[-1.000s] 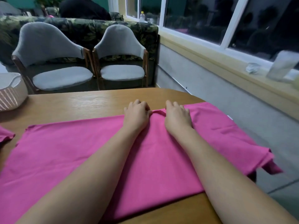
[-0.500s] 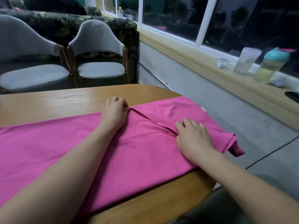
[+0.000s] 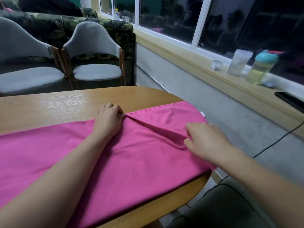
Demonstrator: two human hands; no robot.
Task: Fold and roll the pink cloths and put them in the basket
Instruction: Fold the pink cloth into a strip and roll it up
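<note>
While the rounded light-wood table (image 3: 57,104) carries the pink fabric cloth (image 3: 131,162) spread flat across it, the cloth's right end drapes over the table's edge. The left hand (image 3: 109,119) pinches the far hem with curled fingers. The right hand (image 3: 207,142) seems to pinch the raised crease (image 3: 156,129) running between them, though its fingertips are hidden. If the overhanging end drags, the fold could skew or the cloth could slide off.
</note>
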